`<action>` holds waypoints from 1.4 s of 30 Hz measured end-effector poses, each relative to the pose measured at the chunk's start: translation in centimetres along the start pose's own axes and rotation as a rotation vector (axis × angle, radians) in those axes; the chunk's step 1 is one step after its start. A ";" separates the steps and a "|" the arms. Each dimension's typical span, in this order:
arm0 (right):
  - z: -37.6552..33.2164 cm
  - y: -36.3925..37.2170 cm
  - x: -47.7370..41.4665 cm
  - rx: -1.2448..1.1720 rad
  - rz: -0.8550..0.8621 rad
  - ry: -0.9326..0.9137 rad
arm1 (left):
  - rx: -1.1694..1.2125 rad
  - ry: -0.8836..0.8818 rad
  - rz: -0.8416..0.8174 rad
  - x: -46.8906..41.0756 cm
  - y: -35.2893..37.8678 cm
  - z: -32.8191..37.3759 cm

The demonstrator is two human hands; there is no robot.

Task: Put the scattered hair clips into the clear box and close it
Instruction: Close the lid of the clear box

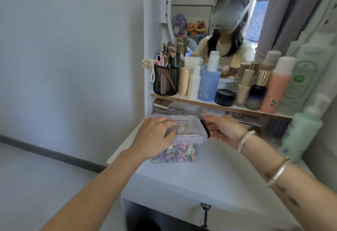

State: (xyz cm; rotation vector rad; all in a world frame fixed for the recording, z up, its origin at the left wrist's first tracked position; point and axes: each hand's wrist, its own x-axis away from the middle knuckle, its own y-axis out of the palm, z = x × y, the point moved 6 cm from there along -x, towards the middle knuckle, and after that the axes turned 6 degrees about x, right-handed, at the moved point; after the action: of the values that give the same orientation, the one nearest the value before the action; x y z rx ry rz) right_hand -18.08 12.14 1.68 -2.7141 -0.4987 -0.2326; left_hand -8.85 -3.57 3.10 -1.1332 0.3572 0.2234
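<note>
**Q:** Where is the clear box (186,141)?
**A:** On the white table (209,176), lid (187,126) on, hair clips (175,153) inside.
**Q:** And the 2 hands?
**A:** The left hand (155,134) rests on the lid, fingers relaxed. The right hand (224,130) touches the black latch (205,128); whether it pinches is unclear.

Box (175,157) on dressing table (209,176)
Hair clips (180,153) lie inside it (lid (187,126) on top); a shelf (228,107) of bottles (207,83) stands behind.
</note>
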 end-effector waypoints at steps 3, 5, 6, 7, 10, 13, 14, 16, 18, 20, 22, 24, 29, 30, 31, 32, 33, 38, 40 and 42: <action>0.0 1.1 0.1 0.219 -0.006 -0.009 | 0.027 -0.011 -0.004 -0.1 -0.3 -0.3; -0.2 1.4 0.0 0.299 0.043 -0.060 | 0.029 -0.008 0.004 -0.1 -0.3 -0.3; -0.3 1.6 0.0 0.334 0.074 -0.095 | 0.028 -0.008 0.008 -0.1 -0.3 -0.3; -0.5 1.6 0.0 0.387 0.104 -0.125 | 0.029 -0.010 0.008 0.0 -0.2 -0.3; -1.2 1.7 0.5 0.641 0.194 -0.189 | 0.037 -0.011 0.021 -0.2 -0.1 -0.4; -2.1 2.1 1.2 0.818 0.265 -0.254 | 0.053 -0.007 0.027 -0.2 -0.1 -0.5; -2.1 2.2 1.3 0.828 0.272 -0.262 | 0.074 -0.010 0.025 -0.2 0.0 -0.6; -1.9 2.1 1.2 0.794 0.263 -0.270 | 0.216 -0.042 0.062 -0.3 -0.3 -1.0; -1.6 1.9 1.2 0.738 0.252 -0.267 | 0.434 -0.153 0.177 -0.1 -1.2 -2.2; -1.2 2.0 1.0 0.683 0.233 -0.243 | 0.592 -0.367 0.250 0.6 -1.5 -4.5; -0.6 1.9 0.9 0.615 0.210 -0.191 | 0.772 -0.635 0.153 1.7 -0.1 -6.5; -0.2 2.3 0.6 0.541 0.173 -0.151 | 0.971 -0.827 -0.004 3.2 1.3 -7.2; 0.1 2.7 0.5 0.504 0.154 -0.160 | 1.211 -0.899 0.028 3.8 2.3 -6.8; 0.0 2.7 0.5 0.505 0.155 -0.166 | 1.204 -0.886 0.111 3.7 2.0 -7.2; 0.0 2.7 0.5 0.506 0.155 -0.170 | 1.182 -0.852 0.192 3.5 1.6 -7.2; 0.0 2.7 0.6 0.505 0.153 -0.171 | 1.160 -0.816 0.255 3.4 1.1 -7.2; 0.0 2.7 0.6 0.501 0.151 -0.171 | 1.147 -0.784 0.290 3.2 0.8 -7.0; 0.0 2.7 0.6 0.516 0.158 -0.183 | 0.965 -0.643 0.302 2.7 0.3 -5.5; 0.0 2.7 0.5 0.531 0.168 -0.190 | 0.784 -0.629 0.327 2.7 -0.2 -5.3; 0.1 2.7 0.3 0.543 0.181 -0.194 | 0.648 -0.625 0.334 2.5 -0.7 -5.2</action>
State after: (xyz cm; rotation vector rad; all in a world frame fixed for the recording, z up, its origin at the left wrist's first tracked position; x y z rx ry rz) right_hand -16.83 9.92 0.80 -2.2357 -0.3079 0.1929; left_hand -7.11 -8.63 0.77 -0.3228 0.0403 0.6824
